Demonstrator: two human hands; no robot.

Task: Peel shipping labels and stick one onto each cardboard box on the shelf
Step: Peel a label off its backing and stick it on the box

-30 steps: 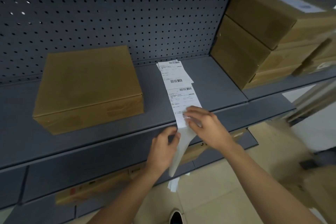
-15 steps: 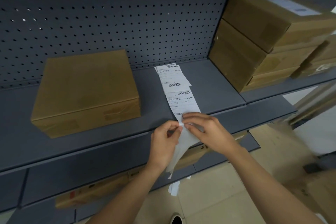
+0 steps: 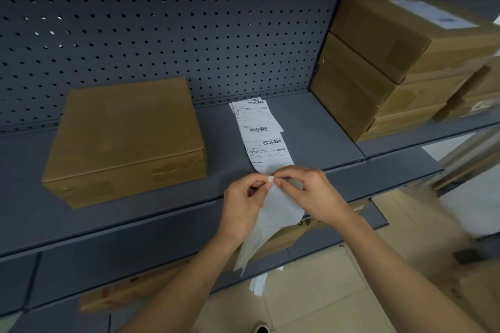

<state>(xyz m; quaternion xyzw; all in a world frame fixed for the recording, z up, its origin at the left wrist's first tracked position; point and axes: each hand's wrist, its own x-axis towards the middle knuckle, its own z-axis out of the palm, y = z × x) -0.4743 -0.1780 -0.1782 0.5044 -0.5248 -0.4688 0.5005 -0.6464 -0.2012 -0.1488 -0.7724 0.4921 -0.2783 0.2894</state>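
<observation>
Label strip (image 3: 263,138) lies flat on the grey shelf (image 3: 311,127), long axis running from the pegboard back wall (image 3: 189,21) out toward the person; printed face up, barcodes visible. Its near end overhangs the shelf's front edge, where a bare stretch of backing paper (image 3: 276,213) droops below both hands.

Both hands meet at that near end. Left hand (image 3: 243,205): thumb and forefinger closed in a pinch on the paper's corner. Right hand (image 3: 313,194): fingertips closed on the same corner from the other side, touching the left's. Which layer each one has, label or backing, cannot be told; the corner is too small.

Unlabelled cardboard box (image 3: 124,140) sits on the shelf to the left of the pinch, well apart from the strip, top face bare. Left hand is the nearer to it. Stacked boxes (image 3: 378,67) stand at right; the top one already carries a label (image 3: 433,13).

Judgement: the peel runs along the strip's long axis, then the label travels leftward.
</observation>
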